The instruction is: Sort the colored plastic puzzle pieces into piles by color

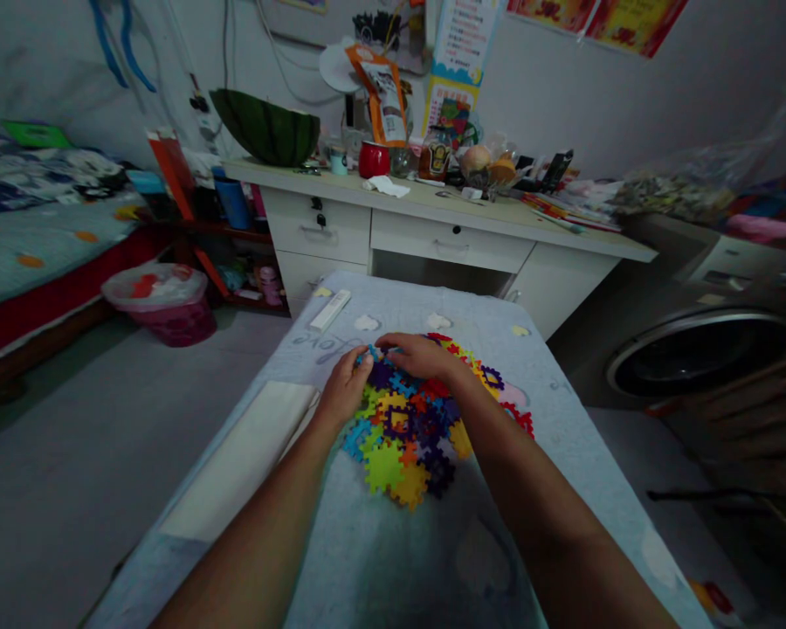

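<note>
A pile of colourful toothed plastic building pieces lies on the cloth-covered table, in green, yellow, purple, red, orange and blue. Some pieces are flat and solid, others are square frames. At the pile's far left edge, my left hand pinches a small blue toothed piece between thumb and fingers. My right hand reaches over the pile from the right, its bent fingers closed at the right side of that same piece. My right forearm hides part of the pile.
A white power strip and a long pale folded item lie on the light-blue tablecloth. Beyond stands a white desk with a cut watermelon and jars. A washing machine is right, a pink basket left.
</note>
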The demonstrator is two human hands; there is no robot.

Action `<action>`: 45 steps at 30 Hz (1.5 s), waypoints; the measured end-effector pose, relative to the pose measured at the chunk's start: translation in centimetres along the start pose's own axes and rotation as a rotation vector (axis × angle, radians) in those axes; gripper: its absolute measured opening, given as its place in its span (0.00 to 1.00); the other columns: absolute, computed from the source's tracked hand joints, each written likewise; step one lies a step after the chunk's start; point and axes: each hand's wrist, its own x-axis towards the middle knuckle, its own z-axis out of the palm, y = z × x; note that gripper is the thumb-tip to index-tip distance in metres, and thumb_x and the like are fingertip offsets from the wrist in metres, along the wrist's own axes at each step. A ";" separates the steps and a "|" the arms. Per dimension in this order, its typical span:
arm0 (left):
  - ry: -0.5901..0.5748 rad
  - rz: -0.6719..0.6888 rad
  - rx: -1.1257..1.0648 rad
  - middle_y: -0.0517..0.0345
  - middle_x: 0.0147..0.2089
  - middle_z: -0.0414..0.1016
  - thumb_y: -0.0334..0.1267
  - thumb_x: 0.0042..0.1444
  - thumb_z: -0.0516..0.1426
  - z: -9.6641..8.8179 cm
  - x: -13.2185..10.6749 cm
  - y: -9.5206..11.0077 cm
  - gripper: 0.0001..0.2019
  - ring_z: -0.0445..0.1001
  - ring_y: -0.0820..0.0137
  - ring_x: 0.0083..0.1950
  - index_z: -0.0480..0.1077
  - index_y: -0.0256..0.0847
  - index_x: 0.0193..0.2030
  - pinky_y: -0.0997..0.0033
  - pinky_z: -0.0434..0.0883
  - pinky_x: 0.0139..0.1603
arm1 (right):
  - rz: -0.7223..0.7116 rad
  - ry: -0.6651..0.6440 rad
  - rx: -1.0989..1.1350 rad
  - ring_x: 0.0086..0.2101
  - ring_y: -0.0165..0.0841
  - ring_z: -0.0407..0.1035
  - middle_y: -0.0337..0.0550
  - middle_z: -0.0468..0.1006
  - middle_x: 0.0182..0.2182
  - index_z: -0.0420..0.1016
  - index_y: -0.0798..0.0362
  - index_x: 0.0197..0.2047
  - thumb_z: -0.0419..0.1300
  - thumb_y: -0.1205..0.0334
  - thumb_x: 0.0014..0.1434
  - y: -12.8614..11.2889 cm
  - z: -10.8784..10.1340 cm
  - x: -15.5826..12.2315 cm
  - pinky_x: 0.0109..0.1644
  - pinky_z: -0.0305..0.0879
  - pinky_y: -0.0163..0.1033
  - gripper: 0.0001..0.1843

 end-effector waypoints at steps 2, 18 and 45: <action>-0.024 0.033 0.059 0.46 0.59 0.71 0.53 0.62 0.49 0.1 -0.1 0.0 0.24 0.67 0.58 0.62 0.68 0.40 0.57 0.53 0.63 0.65 | 0.037 0.176 0.052 0.50 0.34 0.71 0.45 0.78 0.51 0.74 0.53 0.53 0.51 0.68 0.63 1.3 -1.0 -0.5 0.57 0.63 0.41 0.18; -0.081 0.153 0.431 0.44 0.59 0.69 0.51 0.61 0.52 0.5 -0.6 0.2 0.22 0.66 0.55 0.62 0.71 0.40 0.54 0.50 0.62 0.65 | 0.420 0.062 -0.030 0.47 0.34 0.72 0.45 0.79 0.49 0.78 0.54 0.49 0.49 0.65 0.65 9.0 -1.7 -0.7 0.54 0.64 0.36 0.18; -0.085 0.172 0.409 0.48 0.56 0.73 0.52 0.61 0.51 0.5 -0.5 0.3 0.21 0.69 0.57 0.59 0.71 0.43 0.53 0.51 0.63 0.63 | 0.689 0.651 0.116 0.56 0.43 0.65 0.53 0.74 0.54 0.72 0.54 0.55 0.48 0.50 0.62 11.6 0.4 -15.5 0.64 0.56 0.52 0.25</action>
